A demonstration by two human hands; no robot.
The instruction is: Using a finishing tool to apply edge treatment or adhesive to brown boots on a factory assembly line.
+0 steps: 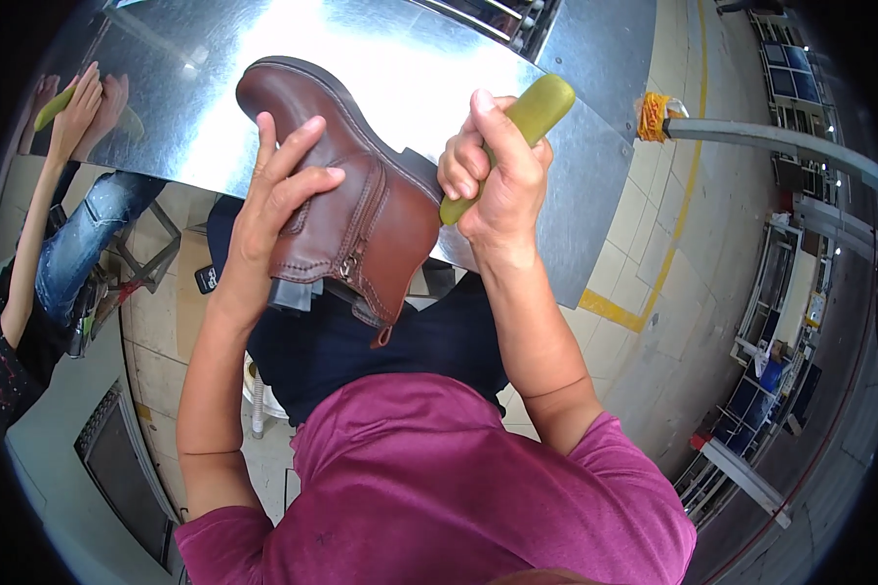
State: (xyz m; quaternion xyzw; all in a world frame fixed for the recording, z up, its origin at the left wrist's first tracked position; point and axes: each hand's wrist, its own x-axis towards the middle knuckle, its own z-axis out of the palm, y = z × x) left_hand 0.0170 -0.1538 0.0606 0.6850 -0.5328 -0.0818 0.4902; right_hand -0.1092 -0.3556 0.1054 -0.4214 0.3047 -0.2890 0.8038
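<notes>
A brown leather ankle boot (400, 219) with a side zipper lies on its side at the table's near edge, its toe pointing to the far left and its pull loop toward me. My left hand (281, 190) is on the boot's upper, with fingers spread over the leather and the thumb side near the zipper. My right hand (502, 171) is wrapped round a yellow-green rounded bar (541, 105). The bar's lower end comes close to the boot's heel; whether it touches is hard to tell. Dark grey material shows at the boot's opening.
The shiny metal table (195, 97) stretches ahead. At the left, a co-worker's hand (78, 112) is near another yellow-green bar (54, 107). A metal rail (751, 134) with an orange-wrapped end juts in from the right. Beyond the table's far edge are rollers (517, 18).
</notes>
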